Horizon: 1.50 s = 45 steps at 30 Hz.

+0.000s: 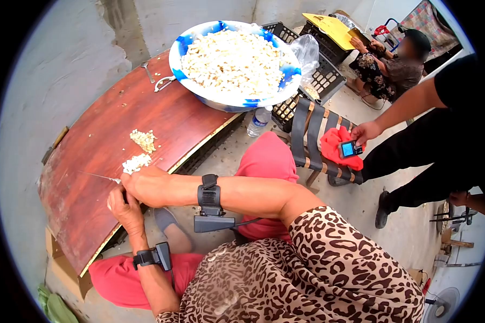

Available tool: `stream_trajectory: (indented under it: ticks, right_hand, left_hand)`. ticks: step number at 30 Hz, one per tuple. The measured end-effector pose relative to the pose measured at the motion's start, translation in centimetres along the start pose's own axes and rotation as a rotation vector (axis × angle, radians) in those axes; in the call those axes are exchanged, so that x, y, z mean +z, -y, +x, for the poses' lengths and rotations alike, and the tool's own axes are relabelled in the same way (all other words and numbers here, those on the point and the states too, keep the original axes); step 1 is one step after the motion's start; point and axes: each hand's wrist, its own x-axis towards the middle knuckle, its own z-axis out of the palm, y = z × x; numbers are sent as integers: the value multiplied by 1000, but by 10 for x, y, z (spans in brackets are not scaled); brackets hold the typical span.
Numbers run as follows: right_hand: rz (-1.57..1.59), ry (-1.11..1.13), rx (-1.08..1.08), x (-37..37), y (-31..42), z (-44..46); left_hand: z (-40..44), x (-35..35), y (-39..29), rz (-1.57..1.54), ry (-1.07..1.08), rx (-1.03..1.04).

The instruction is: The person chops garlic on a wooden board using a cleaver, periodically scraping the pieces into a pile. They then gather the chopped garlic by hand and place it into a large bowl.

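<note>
My two hands meet over the near edge of the brown wooden table, both with fingers pinched together. A thin, needle-like skewer sticks out to the left from where they meet, with small white bits near my fingertips. My left hand is closed at the skewer's inner end. Partly covering those fingers, my right hand is also closed; what it pinches is hidden. Just beyond it lie a small pile of white pieces and a yellower pile on the table.
A blue-and-white basin heaped with cream-white pieces stands at the table's far end, near a spoon. A water bottle and black crates are beside it. At right, a person holds a small device over a strap chair. Another person sits behind.
</note>
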Motion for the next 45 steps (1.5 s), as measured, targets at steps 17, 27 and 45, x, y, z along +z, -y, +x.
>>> stream_trajectory:
  ticks: [17,27,45]
  right_hand:
    - [-74,-14,-2,18,1,-5]
    - [-51,-9,8,20,2,-4]
    - [-78,72,89,-14,10,4]
  left_hand:
    - [-4,1,2,-46,32,-56]
    - [-5,2,8,-5,-2,22]
    - [-2,-1,3,80,-95,-17]
